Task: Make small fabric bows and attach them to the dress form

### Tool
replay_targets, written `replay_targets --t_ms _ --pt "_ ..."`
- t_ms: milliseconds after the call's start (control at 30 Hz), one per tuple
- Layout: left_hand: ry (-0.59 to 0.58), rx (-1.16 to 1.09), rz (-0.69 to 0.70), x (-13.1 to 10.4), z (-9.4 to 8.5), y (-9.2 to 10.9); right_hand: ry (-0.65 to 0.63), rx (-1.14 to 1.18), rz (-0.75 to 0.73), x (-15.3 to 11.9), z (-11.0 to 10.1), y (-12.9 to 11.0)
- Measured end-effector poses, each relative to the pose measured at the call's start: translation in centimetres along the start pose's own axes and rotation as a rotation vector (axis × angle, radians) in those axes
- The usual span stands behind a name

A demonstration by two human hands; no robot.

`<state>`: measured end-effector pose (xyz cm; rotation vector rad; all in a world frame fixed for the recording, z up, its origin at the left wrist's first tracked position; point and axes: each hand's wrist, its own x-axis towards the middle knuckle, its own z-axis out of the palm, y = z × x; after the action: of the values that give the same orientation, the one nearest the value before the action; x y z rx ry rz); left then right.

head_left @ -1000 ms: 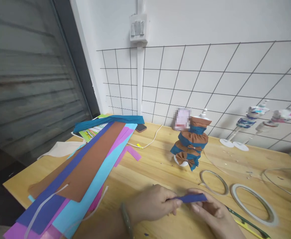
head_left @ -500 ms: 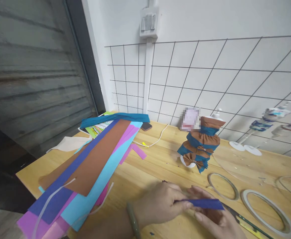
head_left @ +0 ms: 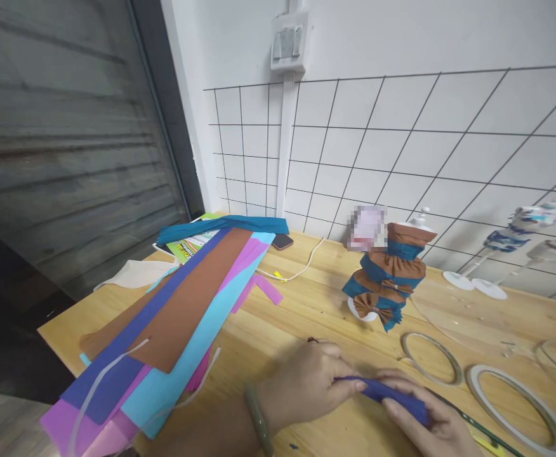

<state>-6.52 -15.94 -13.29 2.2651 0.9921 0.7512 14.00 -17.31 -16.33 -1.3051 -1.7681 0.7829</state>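
Note:
A narrow dark blue strip [head_left: 386, 395] is stretched between both hands, low over the wooden table. My left hand [head_left: 309, 381], with a green bangle at the wrist, pinches the strip's left end between thumb and fingers. The strip's right part lies between the thumb and fingers of my right hand [head_left: 423, 416]. Just beyond the hands stands a small form dressed in ruffled brown and teal material [head_left: 392, 266] with bows on it.
Long strips of brown, blue, purple and light blue material [head_left: 187, 304] overlap at the left. Tape rolls [head_left: 520, 406] and a green and yellow tool [head_left: 482, 431] lie at the right. A phone [head_left: 282, 242] and white cord [head_left: 301, 270] are near the gridded wall.
My right hand's fingers have closed over the strip, and its right end now tilts downward. The view has shifted slightly.

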Motion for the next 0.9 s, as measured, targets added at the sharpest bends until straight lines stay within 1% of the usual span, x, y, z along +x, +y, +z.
replay_targets --t_ms 67,133,200,333,367,433,533,567,633,733,800,900 --pt "-0.012 -0.003 -0.008 0.0 0.1 -0.1 0.003 0.005 -0.039 0.0 0.0 -0.1" --pt "-0.014 -0.020 -0.009 0.0 0.3 -0.2 -0.028 0.008 -0.046 0.0 0.0 -0.2" --pt "0.018 -0.053 -0.016 0.1 0.4 -0.3 -0.068 -0.001 -0.009 0.0 0.0 -0.2" --pt "0.121 -0.107 -0.028 0.2 0.5 -0.6 -0.152 -0.006 0.106 -0.1 -0.2 0.2" --pt "0.139 -0.120 -0.037 0.2 0.5 -0.6 -0.157 0.008 0.124 -0.1 -0.1 0.3" --pt "0.152 -0.160 -0.068 0.3 0.6 -0.7 -0.104 0.044 0.143 -0.1 0.0 0.6" --pt "0.106 -0.259 -0.124 0.2 0.7 -0.6 0.014 0.081 0.124 -0.2 0.3 0.8" --pt "0.073 -0.291 -0.146 0.1 0.6 -0.6 0.024 0.087 0.123 -0.2 0.4 0.9" --pt "-0.001 -0.332 -0.198 -0.1 0.5 -0.5 -0.006 0.090 0.157 -0.3 0.5 0.9" --pt "-0.097 -0.307 -0.245 -0.3 0.3 -0.5 -0.015 0.074 0.245 -0.2 0.4 0.8" --pt "-0.095 -0.246 -0.232 -0.2 0.2 -0.7 0.015 0.080 0.281 -0.2 0.3 0.7" --pt "-0.015 -0.175 -0.208 0.0 0.4 -1.2 0.019 0.110 0.306 -0.1 0.3 0.5"
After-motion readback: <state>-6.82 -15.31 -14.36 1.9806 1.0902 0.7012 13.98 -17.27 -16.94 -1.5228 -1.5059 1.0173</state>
